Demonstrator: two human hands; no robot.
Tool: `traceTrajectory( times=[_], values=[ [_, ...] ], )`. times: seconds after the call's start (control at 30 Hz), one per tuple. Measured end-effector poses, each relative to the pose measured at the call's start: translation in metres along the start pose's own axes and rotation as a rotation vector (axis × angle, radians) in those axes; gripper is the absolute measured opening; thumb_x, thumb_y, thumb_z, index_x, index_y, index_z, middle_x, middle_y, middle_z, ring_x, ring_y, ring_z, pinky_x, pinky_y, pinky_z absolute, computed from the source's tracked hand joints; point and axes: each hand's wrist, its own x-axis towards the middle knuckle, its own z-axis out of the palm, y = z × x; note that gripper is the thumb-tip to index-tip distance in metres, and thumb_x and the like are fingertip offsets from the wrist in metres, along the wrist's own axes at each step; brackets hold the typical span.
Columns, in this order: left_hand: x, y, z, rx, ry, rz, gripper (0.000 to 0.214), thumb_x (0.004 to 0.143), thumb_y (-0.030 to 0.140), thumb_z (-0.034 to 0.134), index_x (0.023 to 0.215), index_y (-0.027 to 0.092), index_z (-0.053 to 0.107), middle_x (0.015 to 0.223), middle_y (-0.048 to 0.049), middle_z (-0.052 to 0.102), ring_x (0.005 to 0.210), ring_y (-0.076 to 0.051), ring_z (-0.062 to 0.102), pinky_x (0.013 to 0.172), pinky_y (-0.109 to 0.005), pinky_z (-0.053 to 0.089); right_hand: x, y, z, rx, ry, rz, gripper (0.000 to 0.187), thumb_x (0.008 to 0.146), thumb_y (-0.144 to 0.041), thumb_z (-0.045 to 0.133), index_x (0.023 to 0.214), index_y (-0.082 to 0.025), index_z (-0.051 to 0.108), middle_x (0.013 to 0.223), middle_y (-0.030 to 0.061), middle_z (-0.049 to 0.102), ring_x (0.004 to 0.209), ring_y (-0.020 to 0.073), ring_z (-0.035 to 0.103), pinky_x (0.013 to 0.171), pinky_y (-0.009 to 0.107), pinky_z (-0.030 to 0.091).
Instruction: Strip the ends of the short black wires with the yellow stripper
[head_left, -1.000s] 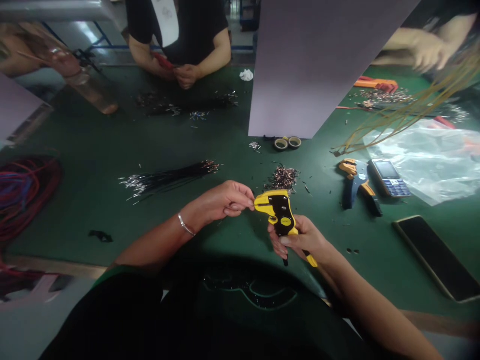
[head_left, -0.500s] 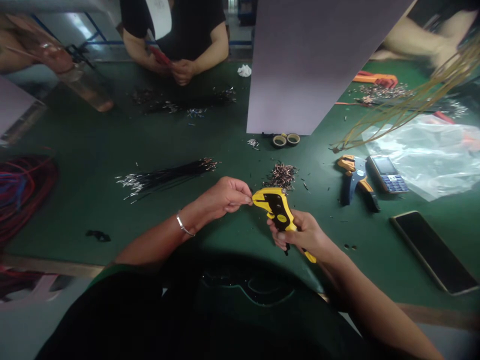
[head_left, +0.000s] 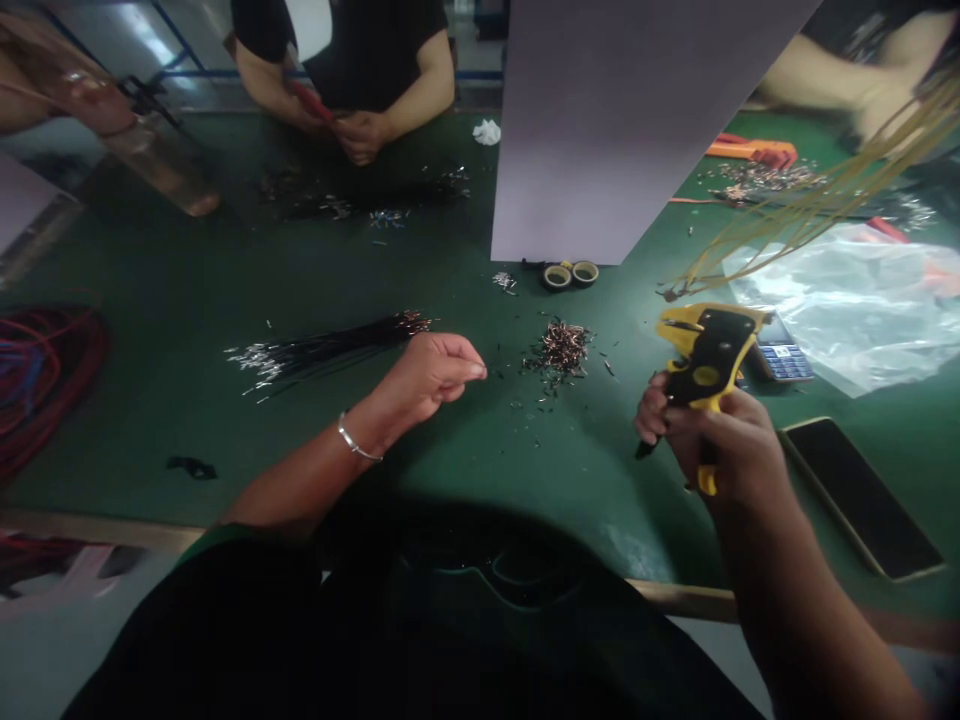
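Observation:
My left hand [head_left: 439, 375] is closed in a pinch above the green table, and whatever its fingertips hold is too small to make out. A bundle of thin black wires [head_left: 330, 348] lies just beyond and left of it, with silvery ends on the left and coppery ends on the right. My right hand [head_left: 720, 430] is wrapped round the handles of a yellow and black wire stripper [head_left: 709, 350], raised on the right with its jaws facing left. Between my hands sits a heap of small black and copper offcuts [head_left: 564, 347].
Behind the stripper lie a keypad phone [head_left: 785, 362] and a clear plastic bag [head_left: 870, 310]; a smartphone [head_left: 862, 497] rests nearer. A pale partition [head_left: 585, 140] stands behind two tape rolls [head_left: 571, 275]. Red cables [head_left: 52, 380] are coiled at left. A co-worker's hands [head_left: 360, 135] are across the table.
My right hand has carried the wire stripper away to the right, off my left fingertips. My left hand has shifted slightly left and stays pinched.

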Motion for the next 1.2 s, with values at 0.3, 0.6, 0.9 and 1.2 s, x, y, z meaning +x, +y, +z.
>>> traceTrajectory(
  times=[0.3, 0.6, 0.9, 1.2],
  values=[
    [-0.001, -0.004, 0.003, -0.013, 0.002, -0.065, 0.012, 0.066, 0.005, 0.066, 0.056, 0.011, 0.062, 0.038, 0.0077, 0.034, 0.034, -0.001, 0.026, 0.036, -0.018, 0.015, 0.004, 0.022, 0.041, -0.004, -0.109, 0.074, 0.030, 0.064, -0.014, 0.069, 0.092, -0.016, 0.062, 0.073, 0.0007, 0.061, 0.058, 0.0144, 0.056, 0.055, 0.030, 0.045],
    [0.001, -0.005, 0.002, -0.101, -0.012, -0.120, 0.010, 0.066, 0.005, 0.066, 0.058, 0.010, 0.062, 0.038, 0.0068, 0.035, 0.035, -0.001, 0.024, 0.036, -0.017, 0.012, 0.000, 0.034, 0.051, -0.162, -0.151, 0.019, 0.028, 0.066, -0.017, 0.068, 0.093, -0.017, 0.059, 0.084, 0.0020, 0.060, 0.069, 0.0148, 0.056, 0.063, 0.030, 0.047],
    [0.000, -0.011, 0.002, -0.131, -0.018, -0.138, 0.010, 0.068, 0.003, 0.065, 0.062, 0.009, 0.063, 0.047, 0.0049, 0.040, 0.037, 0.000, 0.024, 0.037, -0.018, 0.010, 0.002, 0.041, 0.045, -0.031, -0.250, 0.103, 0.047, 0.061, -0.015, 0.071, 0.106, -0.018, 0.058, 0.100, 0.0077, 0.065, 0.085, 0.0203, 0.061, 0.078, 0.038, 0.050],
    [0.000, -0.012, 0.003, -0.130, -0.021, -0.132, 0.012, 0.070, 0.001, 0.064, 0.062, 0.010, 0.063, 0.045, 0.0057, 0.039, 0.037, 0.000, 0.025, 0.036, -0.018, 0.011, 0.002, 0.045, 0.041, -0.045, -0.288, 0.138, 0.054, 0.058, -0.012, 0.071, 0.110, -0.018, 0.058, 0.099, 0.0066, 0.064, 0.084, 0.0198, 0.061, 0.077, 0.037, 0.050]
  ],
)
